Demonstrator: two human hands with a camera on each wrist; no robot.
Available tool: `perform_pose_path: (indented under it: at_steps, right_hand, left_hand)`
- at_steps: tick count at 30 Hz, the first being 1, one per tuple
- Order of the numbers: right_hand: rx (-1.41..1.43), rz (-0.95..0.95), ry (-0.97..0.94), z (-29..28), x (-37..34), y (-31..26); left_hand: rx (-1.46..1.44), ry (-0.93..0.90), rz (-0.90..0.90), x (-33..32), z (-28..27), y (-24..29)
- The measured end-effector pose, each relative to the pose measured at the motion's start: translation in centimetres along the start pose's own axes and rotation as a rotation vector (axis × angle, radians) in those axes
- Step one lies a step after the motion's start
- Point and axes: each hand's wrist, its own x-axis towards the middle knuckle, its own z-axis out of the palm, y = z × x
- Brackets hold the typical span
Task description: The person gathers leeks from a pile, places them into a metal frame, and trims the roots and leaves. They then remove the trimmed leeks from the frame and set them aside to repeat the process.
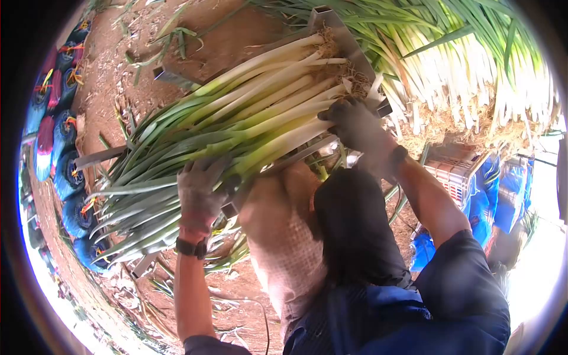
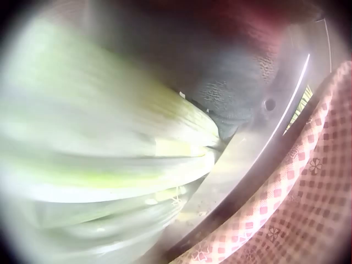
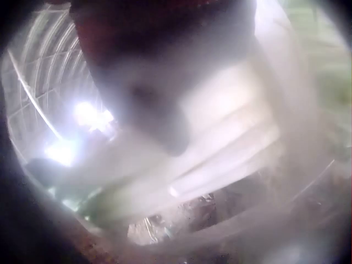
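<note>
Leeks (image 1: pixel 266 127) lie side by side in a metal rack (image 1: pixel 340 38), ribbed green leaves fanned to the left, smooth white stems ending in stringy roots at its end plate. The gloved left hand (image 1: pixel 204 186) is on the leaves, the gloved right hand (image 1: pixel 355 125) on the stems near the roots; through the blur I cannot tell whether either grip is clamped on leeks or merely laid against them. A slatted plastic crate (image 1: pixel 447 177) stands at right beside glossy blue bags (image 1: pixel 488 183); its contents are unclear. Checked, flower-printed cloth (image 2: pixel 291 209) lies alongside the rack. Blue bundles (image 1: pixel 68 139), brightly tied, line the reddish soil (image 1: pixel 106 77).
</note>
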Motion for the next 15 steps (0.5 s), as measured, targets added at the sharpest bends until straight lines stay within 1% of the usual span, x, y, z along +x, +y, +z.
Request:
perform_pose_path:
  at_steps: [1, 2, 5, 6, 9, 11, 13, 14, 15]
  right_hand:
    - [-0.048, -0.024, 0.006, -0.3, -0.1, -0.1]
    - [-0.012, 0.002, -0.012, -0.4, 0.0, 0.0]
    - [-0.032, 0.028, 0.182, 1.1, -1.2, -0.3]
    - [0.061, 0.011, 0.225, 1.5, -1.1, -0.1]
    - [-0.134, 0.034, 0.165, 2.8, -0.9, 0.0]
    - [0.099, 0.055, 0.128, 1.5, -0.4, -0.1]
    - [0.217, 0.091, 0.091, -0.2, 0.1, -0.1]
    - [0.281, 0.103, 0.08, -0.6, 0.5, -0.1]
    - [0.263, 0.055, 0.115, -0.5, 1.0, 0.3]
  left_hand:
    - [-0.019, -0.012, 0.001, 0.2, -0.3, 0.2]
    - [-0.027, 0.002, 0.034, 0.4, -0.3, 0.1]
    - [-0.154, -0.024, -0.032, -1.3, 1.7, -1.3]
    - [-0.113, 0.008, 0.024, -1.0, 1.7, -1.1]
    - [-0.06, -0.007, 0.068, -2.1, 4.0, -3.8]
    - [-0.087, 0.029, 0.161, -1.4, 4.3, -3.9]
    - [-0.057, 0.052, 0.13, -1.2, 3.9, -2.3]
    - [-0.066, 0.047, 0.156, -1.2, 3.8, -2.7]
    - [-0.119, 0.051, 0.148, -1.1, 3.8, -3.2]
